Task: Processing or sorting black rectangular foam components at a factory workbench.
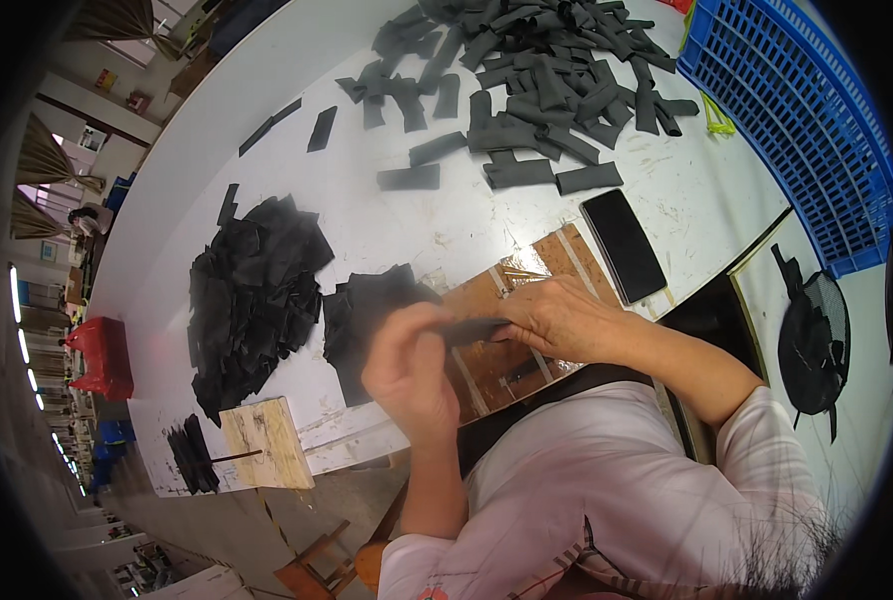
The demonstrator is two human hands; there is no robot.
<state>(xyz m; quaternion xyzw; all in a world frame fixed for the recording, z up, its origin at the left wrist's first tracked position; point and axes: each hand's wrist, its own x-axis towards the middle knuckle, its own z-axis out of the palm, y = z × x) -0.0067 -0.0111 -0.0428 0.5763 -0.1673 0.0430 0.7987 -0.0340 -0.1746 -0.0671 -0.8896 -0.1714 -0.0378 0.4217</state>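
Note:
A short piece of dark fabric [473, 331], folded or rolled into a narrow strip, is held between my two hands above a brown board [559, 262]. My right hand [555, 318] pinches its right end, fingertips pressed together. At the other end is my left hand [414, 368], slightly blurred, its fingers curled round that end; part of its grip is hidden. Just beyond the left hand lies a small stack of flat black fabric pieces [375, 292]. The board carries pale strips and shiny clear tape.
A larger heap of black fabric pieces [257, 290] lies to the left. Many rolled dark pieces [547, 90] cover the far table. A phone [624, 246], blue basket [782, 120] and black mesh bag [815, 340] are rightward. A wooden block [267, 443] sits at the near-left edge.

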